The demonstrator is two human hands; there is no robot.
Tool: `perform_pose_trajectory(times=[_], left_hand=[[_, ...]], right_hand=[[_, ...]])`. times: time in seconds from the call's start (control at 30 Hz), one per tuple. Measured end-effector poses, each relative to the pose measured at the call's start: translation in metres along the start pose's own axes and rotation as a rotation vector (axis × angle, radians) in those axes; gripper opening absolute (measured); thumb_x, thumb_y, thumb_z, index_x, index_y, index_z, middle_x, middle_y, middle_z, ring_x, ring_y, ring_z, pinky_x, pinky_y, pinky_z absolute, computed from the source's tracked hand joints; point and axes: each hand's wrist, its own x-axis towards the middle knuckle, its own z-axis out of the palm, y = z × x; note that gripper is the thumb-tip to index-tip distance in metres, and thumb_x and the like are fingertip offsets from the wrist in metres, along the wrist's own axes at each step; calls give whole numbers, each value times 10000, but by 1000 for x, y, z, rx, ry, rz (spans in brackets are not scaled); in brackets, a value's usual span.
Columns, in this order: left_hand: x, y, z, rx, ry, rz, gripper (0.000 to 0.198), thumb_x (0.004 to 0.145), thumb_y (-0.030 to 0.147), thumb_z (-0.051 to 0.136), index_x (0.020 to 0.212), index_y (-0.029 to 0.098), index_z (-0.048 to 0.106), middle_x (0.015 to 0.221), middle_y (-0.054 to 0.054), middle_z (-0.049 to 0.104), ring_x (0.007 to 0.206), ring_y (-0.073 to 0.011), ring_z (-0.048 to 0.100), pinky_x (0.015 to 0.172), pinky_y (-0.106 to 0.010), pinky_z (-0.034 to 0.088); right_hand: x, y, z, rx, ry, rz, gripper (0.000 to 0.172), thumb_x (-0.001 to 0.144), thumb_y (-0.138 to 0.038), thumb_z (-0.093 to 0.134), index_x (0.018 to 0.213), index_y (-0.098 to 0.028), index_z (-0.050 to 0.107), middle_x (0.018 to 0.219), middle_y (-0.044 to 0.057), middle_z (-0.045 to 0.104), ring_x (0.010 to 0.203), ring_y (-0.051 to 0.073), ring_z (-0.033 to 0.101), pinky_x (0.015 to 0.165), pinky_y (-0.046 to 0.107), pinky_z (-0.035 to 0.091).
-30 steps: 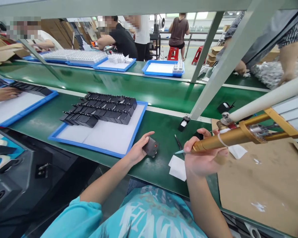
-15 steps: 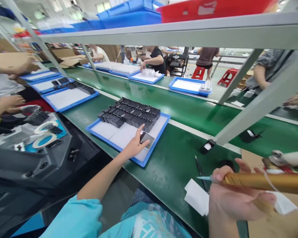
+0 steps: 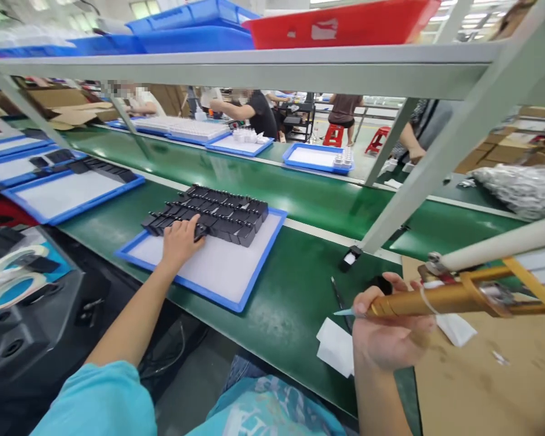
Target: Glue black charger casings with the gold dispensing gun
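My left hand [image 3: 180,243] is over a blue-rimmed tray [image 3: 262,257], its fingers closed on a small black box [image 3: 200,231] at the front of the rows. More black boxes [image 3: 224,209] stand packed side by side in the tray on a white liner. The palm and back of the hand hide part of the held box. My right hand [image 3: 386,333] is wrapped around a gold glue dispenser [image 3: 409,301] with a thin light-blue nozzle tip [image 3: 344,312] pointing left. The dispenser joins a pale rod at its right.
A black box [image 3: 350,258] stands by the slanted shelf post [image 3: 436,157]. White paper [image 3: 336,348] and a dark pen-like tool [image 3: 338,295] lie near my right hand. Cardboard [image 3: 490,375] covers the right side. More trays [image 3: 68,197] sit left; co-workers work beyond the green belt.
My left hand has moved from the tray's right front to the left, up against the box rows. The view has swung right. My right hand still holds the dispenser.
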Motion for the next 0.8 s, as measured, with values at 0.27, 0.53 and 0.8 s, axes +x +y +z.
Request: perform_pose_trajectory(times=[0.27,0.53,0.8], left_hand=[[-3,-7,-5,-67,79,-45,639,896,514,444,1418,151,384,1154,-174,600,1152,-392,427,916,-496,337],[9,62,-35,-411,259,96,388,896,456,507,1136,167,605,1167,-158,597,1127,-331,490,975,-482,352],[79,238,-53,-811,-186,513,271,882,412,570,756,185,650,745,-49,662,794,-207,594,759,-312,425]], right_hand=[[-4,-5,5,-3,-20,3,362,811,-525,480,1061,-272,549,985,12,611,400,83,527,351,253,380],[-8,-7,8,-29,-12,40,346,824,-498,386,1069,-308,538,1028,1,556,396,84,516,363,279,351],[-8,-4,6,-2,-17,46,347,821,-509,395,1052,-290,533,1023,10,568,407,87,525,370,267,347]])
